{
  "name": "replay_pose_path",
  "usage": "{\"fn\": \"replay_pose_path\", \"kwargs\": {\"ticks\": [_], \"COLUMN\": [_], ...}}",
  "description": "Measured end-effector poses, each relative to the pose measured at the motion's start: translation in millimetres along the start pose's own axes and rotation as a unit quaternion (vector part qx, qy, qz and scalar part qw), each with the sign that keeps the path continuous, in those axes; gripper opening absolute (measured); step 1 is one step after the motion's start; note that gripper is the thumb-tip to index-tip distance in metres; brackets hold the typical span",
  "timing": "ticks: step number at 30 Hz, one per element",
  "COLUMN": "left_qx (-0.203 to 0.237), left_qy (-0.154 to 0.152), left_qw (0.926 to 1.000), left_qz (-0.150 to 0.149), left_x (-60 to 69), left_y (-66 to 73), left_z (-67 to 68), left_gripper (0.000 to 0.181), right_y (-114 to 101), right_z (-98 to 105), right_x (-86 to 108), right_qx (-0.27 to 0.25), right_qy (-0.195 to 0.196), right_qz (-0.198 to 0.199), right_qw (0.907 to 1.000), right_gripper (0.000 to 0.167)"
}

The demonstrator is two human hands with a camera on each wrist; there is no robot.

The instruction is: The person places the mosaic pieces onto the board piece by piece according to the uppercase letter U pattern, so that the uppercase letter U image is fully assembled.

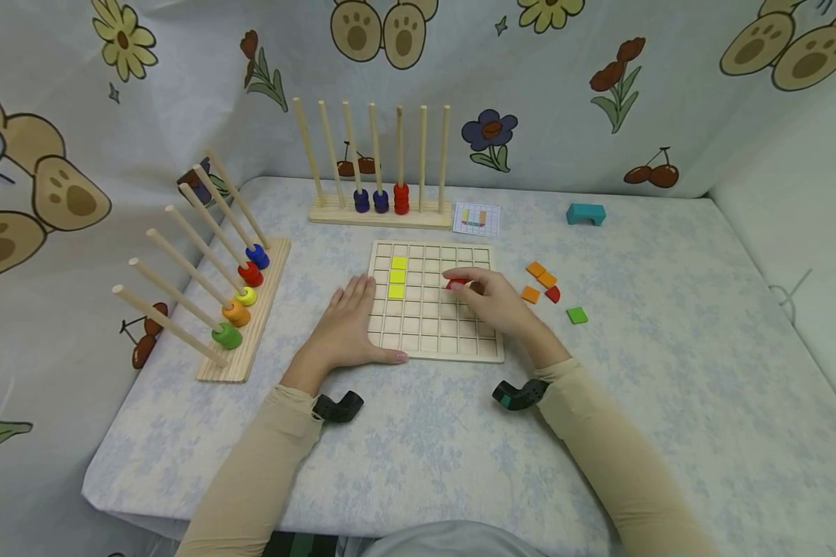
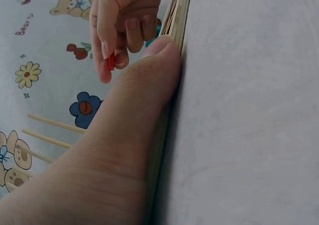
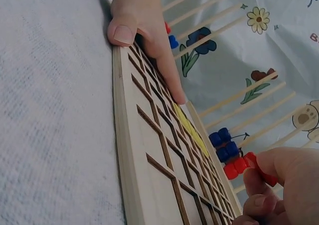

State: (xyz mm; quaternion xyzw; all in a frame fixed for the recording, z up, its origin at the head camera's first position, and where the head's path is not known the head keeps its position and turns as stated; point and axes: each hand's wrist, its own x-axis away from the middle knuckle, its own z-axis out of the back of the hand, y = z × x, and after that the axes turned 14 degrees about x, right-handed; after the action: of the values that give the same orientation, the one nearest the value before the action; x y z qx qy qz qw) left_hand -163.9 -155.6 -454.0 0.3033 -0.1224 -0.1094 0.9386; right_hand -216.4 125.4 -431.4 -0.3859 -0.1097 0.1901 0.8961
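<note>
Red piece: in the right hand [image 1: 493, 302], above the board's middle-right cells; its thin side faces the left wrist camera, so it looks roughly level with the board.
Right fingers: thumb and forefinger narrowed to a pinch on the red piece [image 1: 456, 284]; the other fingers curl in beneath the palm.
Long axis: from overhead, the visible part of the red piece runs mostly left to right, across the upright column of yellow tiles; the fingers hide its full outline.
Height: the red piece is apart from the grid board [image 1: 425, 325], with a gap below it in the left wrist view; this drop, and which cell lies under the pinch, look like what counts most.
Yellow tiles [image 1: 398, 276]: three in a near-to-far column, well left of the pinch, with bare cells between.
Left hand [image 1: 348, 329]: fingers straight along the left rim, thumb spread wide onto the near rim, pinching nothing; it is nearer the yellow tiles.
Loose pieces: orange tiles [image 1: 530, 294], a red wedge [image 1: 553, 294] and a green tile [image 1: 577, 315], right of the board.
Pattern card [image 1: 477, 219]: just beyond the board's far edge.
</note>
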Motion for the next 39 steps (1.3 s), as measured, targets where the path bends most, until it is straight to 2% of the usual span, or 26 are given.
{"fn": "replay_pose_path", "kwargs": {"ticks": [7,15,22,36,39], "left_qx": [0.0,0.002,-0.002,-0.007,-0.007], "left_qy": [0.0,-0.001,-0.002,0.0,-0.001], "left_qw": [1.0,1.0,1.0,1.0,1.0], "left_qz": [0.005,0.004,0.003,-0.002,-0.005], "left_x": [-0.5,-0.9,-1.3,-0.4,0.1], "left_y": [-0.7,-0.7,-2.5,-3.4,-2.5], "left_z": [-0.6,-0.4,-1.5,-1.3,-0.7], "left_gripper": [0.154,0.154,0.154,0.152,0.152], "right_y": [-4,-9,-17,-38,-42], "right_z": [-5,-12,-20,-52,-59], "right_x": [-5.5,-13.7,-20.1,-35.8,-36.7], "right_qx": [-0.018,-0.034,-0.049,-0.004,0.021], "right_qy": [0.003,0.013,-0.006,-0.017,-0.01], "right_qz": [0.024,0.004,0.005,0.029,0.036], "right_qw": [0.9996,0.9993,0.9988,0.9994,0.9991], "right_gripper": [0.027,0.02,0.021,0.014,0.014]}}
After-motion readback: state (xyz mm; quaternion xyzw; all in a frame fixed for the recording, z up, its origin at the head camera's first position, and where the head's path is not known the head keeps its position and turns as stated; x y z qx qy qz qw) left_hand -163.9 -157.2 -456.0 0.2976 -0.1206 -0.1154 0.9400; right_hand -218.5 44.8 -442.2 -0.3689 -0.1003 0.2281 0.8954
